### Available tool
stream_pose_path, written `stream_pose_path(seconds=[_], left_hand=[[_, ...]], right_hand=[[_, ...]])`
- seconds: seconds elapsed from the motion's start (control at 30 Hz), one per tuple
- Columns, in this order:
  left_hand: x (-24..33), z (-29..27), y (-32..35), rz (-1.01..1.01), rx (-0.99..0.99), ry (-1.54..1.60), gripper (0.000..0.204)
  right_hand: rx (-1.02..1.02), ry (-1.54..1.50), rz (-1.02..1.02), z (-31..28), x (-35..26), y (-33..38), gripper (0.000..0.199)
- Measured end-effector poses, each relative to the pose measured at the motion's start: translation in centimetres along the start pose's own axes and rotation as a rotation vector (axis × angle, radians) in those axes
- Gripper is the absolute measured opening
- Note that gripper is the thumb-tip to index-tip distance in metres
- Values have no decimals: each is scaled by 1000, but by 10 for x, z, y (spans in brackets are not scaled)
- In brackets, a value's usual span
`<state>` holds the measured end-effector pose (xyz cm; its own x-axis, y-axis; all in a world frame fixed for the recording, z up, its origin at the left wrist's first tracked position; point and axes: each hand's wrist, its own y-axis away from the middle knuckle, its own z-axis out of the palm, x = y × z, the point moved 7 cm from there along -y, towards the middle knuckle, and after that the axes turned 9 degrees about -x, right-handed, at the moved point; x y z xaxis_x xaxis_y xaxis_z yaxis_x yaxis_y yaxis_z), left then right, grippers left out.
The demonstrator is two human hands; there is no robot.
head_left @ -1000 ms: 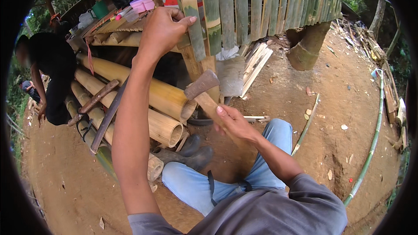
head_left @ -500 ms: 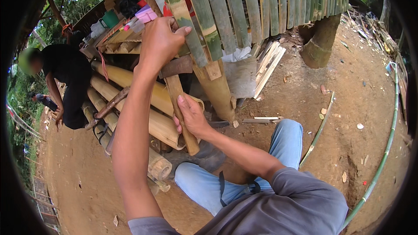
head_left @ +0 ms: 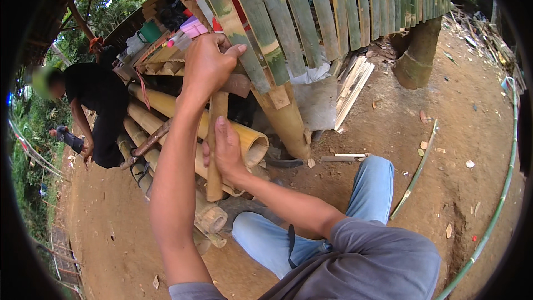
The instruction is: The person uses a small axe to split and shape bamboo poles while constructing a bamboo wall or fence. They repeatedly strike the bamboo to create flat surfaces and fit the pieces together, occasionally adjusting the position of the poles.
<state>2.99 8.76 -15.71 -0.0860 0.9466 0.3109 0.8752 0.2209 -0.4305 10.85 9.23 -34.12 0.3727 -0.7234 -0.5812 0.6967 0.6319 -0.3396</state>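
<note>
Here, my left hand (head_left: 210, 62) curls with its thumb at the leftmost bamboo strip (head_left: 227, 19), though I can't tell whether it pinches it. Just below, my right hand (head_left: 226, 147) grasps the hatchet (head_left: 212, 141) by its handle; steady strip, fingers clear.

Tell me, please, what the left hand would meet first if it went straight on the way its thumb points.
The left hand would meet the nearest green bamboo slat first: its thumb tip overlaps that slat in this view, though whether they touch is hard to judge.
</note>
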Motion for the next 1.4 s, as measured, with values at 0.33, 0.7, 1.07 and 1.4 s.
stream_pose_path(seconds=[0.33,0.7,1.07,1.4], left_hand=[[-9,8,0,-14,4,77,38],[-5,7,4,-47,18,5,35],[-5,6,7,-67,53,-22,39],[-6,7,5,-48,65,-12,37]], right_hand=[[-170,510,305,-74,-48,34,46],[-228,1203,102,-195,-64,18,52],[-178,918,-17,-159,-51,-17,53],[-123,961,-40,-153,-58,-10,52]])
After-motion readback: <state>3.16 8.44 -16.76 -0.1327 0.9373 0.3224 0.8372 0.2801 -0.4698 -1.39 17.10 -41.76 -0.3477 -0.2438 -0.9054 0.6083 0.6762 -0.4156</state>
